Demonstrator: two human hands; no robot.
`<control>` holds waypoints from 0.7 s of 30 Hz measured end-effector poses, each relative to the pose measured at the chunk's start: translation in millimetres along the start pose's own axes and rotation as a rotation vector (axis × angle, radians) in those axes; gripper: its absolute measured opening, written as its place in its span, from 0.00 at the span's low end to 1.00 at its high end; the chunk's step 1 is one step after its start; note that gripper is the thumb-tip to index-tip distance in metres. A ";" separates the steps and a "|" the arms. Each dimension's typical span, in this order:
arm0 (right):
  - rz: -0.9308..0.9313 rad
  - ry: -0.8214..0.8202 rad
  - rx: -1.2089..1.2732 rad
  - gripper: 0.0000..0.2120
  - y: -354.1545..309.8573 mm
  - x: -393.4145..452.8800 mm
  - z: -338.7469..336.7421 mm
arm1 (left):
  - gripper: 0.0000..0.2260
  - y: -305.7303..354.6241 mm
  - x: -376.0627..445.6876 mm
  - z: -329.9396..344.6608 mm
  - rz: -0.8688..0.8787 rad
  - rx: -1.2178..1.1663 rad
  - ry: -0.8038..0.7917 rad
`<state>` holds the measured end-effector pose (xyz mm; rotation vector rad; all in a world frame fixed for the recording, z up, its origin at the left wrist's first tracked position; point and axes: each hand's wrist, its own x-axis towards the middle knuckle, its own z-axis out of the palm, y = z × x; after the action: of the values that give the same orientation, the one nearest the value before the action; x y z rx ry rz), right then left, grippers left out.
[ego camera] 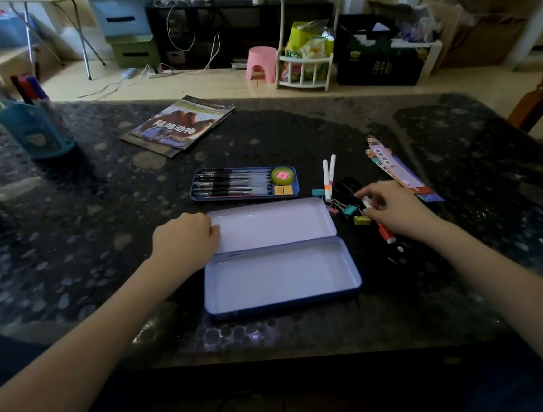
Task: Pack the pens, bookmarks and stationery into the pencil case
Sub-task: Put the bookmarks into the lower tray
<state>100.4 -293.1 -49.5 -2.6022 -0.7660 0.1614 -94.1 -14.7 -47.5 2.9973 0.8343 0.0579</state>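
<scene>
- Left hand [184, 237] resting, fingers curled, on the left end of the opened lid [273, 223] of the pencil case [280, 278]; whether pinching the rim or only pressing, cannot tell.
- Right hand [390, 207] set down over the loose stationery, fingertips closed narrow round a white marker [378, 221] with a red end jutting out beneath the wrist.
- Just left of that grip: coloured binder clips [350, 211], touching or nearly touching the marker.
- Beyond the fingertips: black scissors [348, 185], and two white pens [329, 177] side by side, tips toward the case.
- Right of and behind the right hand: bookmarks [400, 169] fanned flat on the dark table [72, 254], partly hidden by the knuckles.
- Between the two hands: case lying open, both halves bare inside, near half toward the body.
- Past the lid, away from both hands: inner tray [244, 184] holding black pens in a row, a round tape roll [282, 176] and two small yellow blocks at its right end.
- Far beyond the left hand: magazine [179, 125] and blue pen holder [36, 126].
</scene>
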 end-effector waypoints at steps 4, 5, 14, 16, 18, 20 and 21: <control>-0.063 -0.109 0.038 0.14 -0.3 -2.3 -3.3 | 0.15 -4.0 -8.2 2.2 -0.010 -0.084 0.026; -0.059 -0.131 0.034 0.14 -2.5 -2.4 -4.2 | 0.15 -3.6 -8.3 1.3 0.001 -0.082 0.023; -0.007 0.052 0.002 0.10 1.2 0.0 -18.3 | 0.16 3.5 -1.8 1.9 0.005 -0.048 -0.037; 0.098 0.238 -0.144 0.16 13.4 3.7 -26.6 | 0.16 4.1 -2.2 1.0 0.008 -0.039 -0.034; 0.251 0.242 -0.264 0.21 33.4 6.8 -29.7 | 0.16 5.1 -1.6 0.5 0.018 -0.026 -0.031; 0.373 0.148 -0.250 0.24 52.2 9.1 -27.0 | 0.16 6.0 -1.1 -0.5 0.024 -0.023 -0.029; 0.399 0.104 -0.215 0.24 57.7 8.8 -24.5 | 0.16 6.0 -1.0 -0.9 0.023 -0.025 -0.029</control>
<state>141.7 -341.1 -51.9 -2.9158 -0.2313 0.0605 -91.9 -20.3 -46.4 2.9774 0.7897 0.0256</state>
